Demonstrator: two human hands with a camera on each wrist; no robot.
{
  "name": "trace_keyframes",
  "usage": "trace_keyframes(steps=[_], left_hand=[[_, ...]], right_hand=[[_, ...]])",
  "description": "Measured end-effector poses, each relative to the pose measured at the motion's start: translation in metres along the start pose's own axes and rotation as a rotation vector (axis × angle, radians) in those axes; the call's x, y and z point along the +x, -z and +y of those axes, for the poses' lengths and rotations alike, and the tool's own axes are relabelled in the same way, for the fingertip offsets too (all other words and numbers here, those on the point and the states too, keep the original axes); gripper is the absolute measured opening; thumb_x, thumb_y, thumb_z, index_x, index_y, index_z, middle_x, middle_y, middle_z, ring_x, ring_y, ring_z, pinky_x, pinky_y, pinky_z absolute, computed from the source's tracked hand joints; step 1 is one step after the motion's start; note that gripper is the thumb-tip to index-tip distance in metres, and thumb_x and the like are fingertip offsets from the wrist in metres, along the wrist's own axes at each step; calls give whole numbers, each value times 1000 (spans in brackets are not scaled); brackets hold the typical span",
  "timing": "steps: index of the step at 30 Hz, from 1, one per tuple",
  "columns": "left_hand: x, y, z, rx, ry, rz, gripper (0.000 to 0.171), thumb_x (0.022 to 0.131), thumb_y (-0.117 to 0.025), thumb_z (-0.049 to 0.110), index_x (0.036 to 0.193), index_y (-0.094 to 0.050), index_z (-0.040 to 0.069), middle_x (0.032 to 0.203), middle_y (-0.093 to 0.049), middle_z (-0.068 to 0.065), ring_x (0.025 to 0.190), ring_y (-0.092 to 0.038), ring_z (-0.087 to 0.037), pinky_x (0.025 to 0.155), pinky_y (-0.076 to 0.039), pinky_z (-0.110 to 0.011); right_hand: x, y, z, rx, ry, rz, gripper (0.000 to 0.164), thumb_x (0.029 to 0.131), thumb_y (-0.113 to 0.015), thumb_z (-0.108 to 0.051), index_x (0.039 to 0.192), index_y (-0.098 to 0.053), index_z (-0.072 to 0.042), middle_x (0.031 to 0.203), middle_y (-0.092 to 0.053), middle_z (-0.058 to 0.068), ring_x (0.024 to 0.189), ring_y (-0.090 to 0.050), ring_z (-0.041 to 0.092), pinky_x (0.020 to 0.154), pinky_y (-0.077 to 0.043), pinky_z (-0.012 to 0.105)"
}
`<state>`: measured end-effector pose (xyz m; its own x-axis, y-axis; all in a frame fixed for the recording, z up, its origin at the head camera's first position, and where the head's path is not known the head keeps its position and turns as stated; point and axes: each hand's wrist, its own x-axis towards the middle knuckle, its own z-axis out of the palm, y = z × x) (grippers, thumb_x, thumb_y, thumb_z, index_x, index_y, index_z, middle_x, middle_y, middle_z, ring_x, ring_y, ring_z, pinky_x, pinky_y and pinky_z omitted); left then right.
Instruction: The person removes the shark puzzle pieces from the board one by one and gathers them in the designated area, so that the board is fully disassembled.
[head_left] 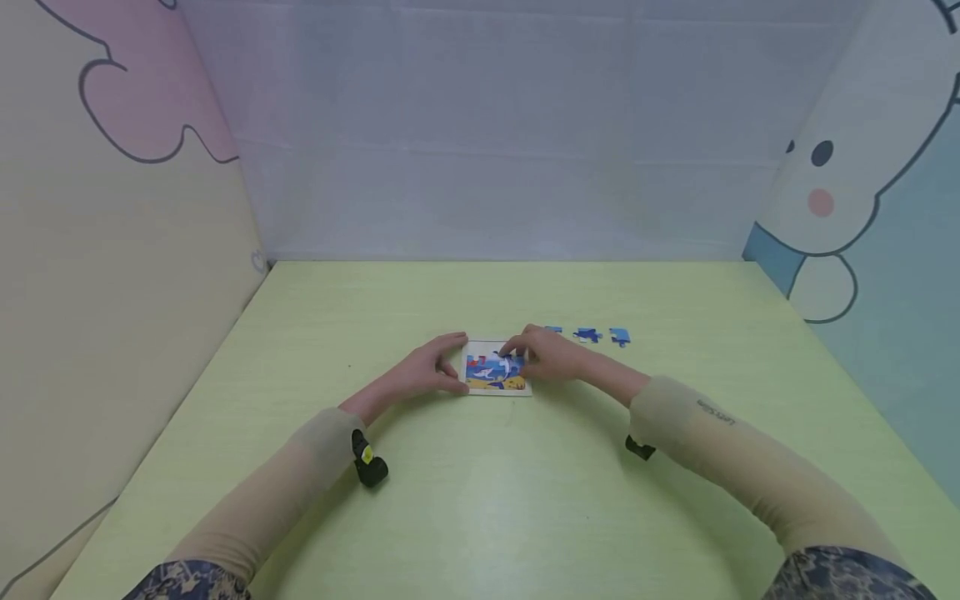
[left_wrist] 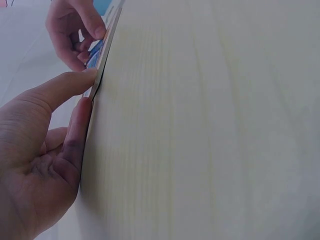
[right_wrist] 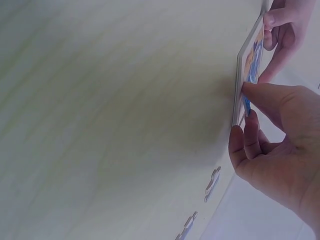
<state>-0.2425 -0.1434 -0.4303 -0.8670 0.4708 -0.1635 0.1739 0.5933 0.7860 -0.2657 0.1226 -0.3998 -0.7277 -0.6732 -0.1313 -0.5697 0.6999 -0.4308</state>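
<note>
Left hand point(head_left: 423, 368) grips puzzle board point(head_left: 498, 393); right hand point(head_left: 553, 354) bent over it, hold unclear.

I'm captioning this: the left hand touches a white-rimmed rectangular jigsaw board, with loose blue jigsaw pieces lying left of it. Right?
No: the head view shows the loose blue jigsaw pieces lying right of the white-rimmed board, which the left hand touches.

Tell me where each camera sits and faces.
Head: worn there, facing forward and down at the table and puzzle; left hand, right hand, sleeves show.
Left wrist: worn there, looking rightward across the puzzle; left hand near, right beyond.
Right wrist: worn there, looking leftward across it; right hand near, left beyond.
Wrist views share puzzle and hands.
</note>
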Motion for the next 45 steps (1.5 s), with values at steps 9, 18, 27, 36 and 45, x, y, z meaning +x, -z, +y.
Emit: trace_keyframes(steps=[9, 18, 27, 36, 45], left_hand=[[-2, 0, 3, 8, 3, 1, 92, 80, -82, 23, 156, -30, 12, 166, -22, -3, 97, -64, -12, 89, -48, -27], [-2, 0, 4, 7, 6, 2, 92, 80, -82, 24, 156, -30, 13, 166, -22, -3, 98, -64, -12, 91, -48, -28], [-2, 0, 4, 3, -2, 2, 93, 80, -82, 21, 156, -29, 12, 166, -23, -4, 98, -64, -13, 88, -50, -27], [-1, -1, 4, 5, -4, 9, 93, 79, -82, 21, 156, -30, 12, 165, -24, -4, 98, -64, -13, 87, -49, -26], [-1, -1, 3, 10, -4, 8, 93, 79, -82, 20, 156, -30, 12, 165, -23, -4, 98, -64, -13, 85, -50, -25]], right_hand=[[0, 1, 1, 22, 0, -11, 43, 87, -68, -8, 130, -66, -14, 117, -60, 11, 103, -56, 20, 89, -49, 34], [0, 8, -2, 9, 40, -58, 45, 87, -69, -8, 132, -64, -11, 118, -62, 11, 101, -57, 20, 89, -50, 34], [-4, 7, -5, -45, 41, 15, 43, 86, -74, -10, 128, -66, -10, 115, -62, 11, 102, -61, 22, 91, -53, 36], [-17, 6, 7, -51, 26, 108, 42, 86, -74, -12, 128, -67, -13, 107, -64, 7, 99, -63, 20, 87, -55, 35], [-38, 7, 24, -44, 9, 159, 42, 84, -74, -9, 125, -68, -8, 101, -64, 6, 95, -62, 21, 85, -54, 38]])
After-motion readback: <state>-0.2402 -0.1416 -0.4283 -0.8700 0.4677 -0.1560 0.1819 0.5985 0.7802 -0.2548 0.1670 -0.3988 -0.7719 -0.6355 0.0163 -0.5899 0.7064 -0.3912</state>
